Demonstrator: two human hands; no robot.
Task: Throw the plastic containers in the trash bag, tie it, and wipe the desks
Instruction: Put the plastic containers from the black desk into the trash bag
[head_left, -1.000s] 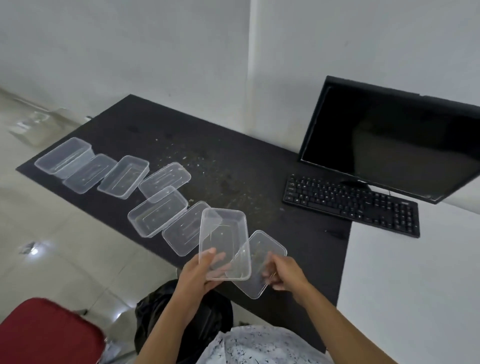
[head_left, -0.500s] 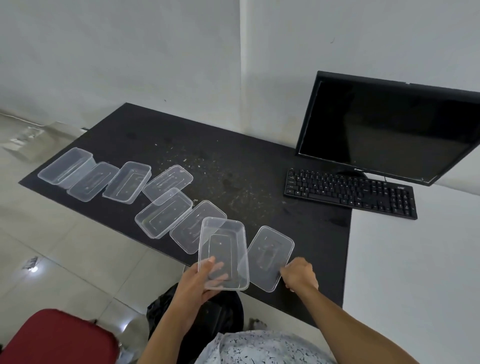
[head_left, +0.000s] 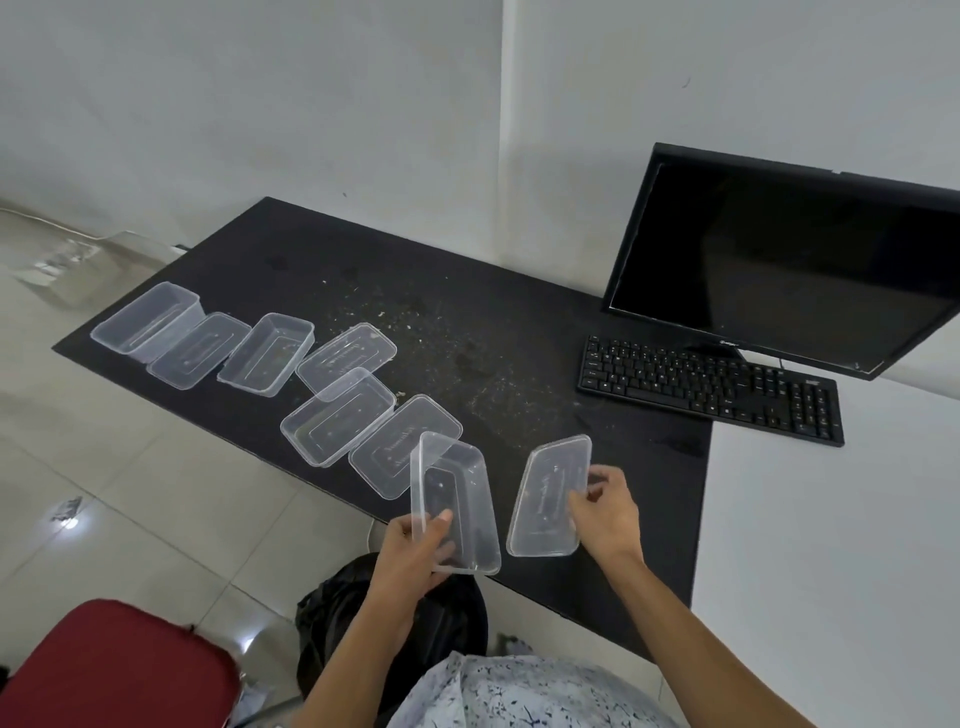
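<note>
Head view: I see my left hand with fingers pinching a clear container tilted above the black desk's near edge, while my right hand has fingers gripping a lid just beside it. Six more clear pieces lie in a row on the desk to the left. Below the held container sits a black trash bag.

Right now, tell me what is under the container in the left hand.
Below the clear container held by the left hand sits the black trash bag on the floor. The hand and forearm cover its opening, so its contents cannot be seen.
</note>
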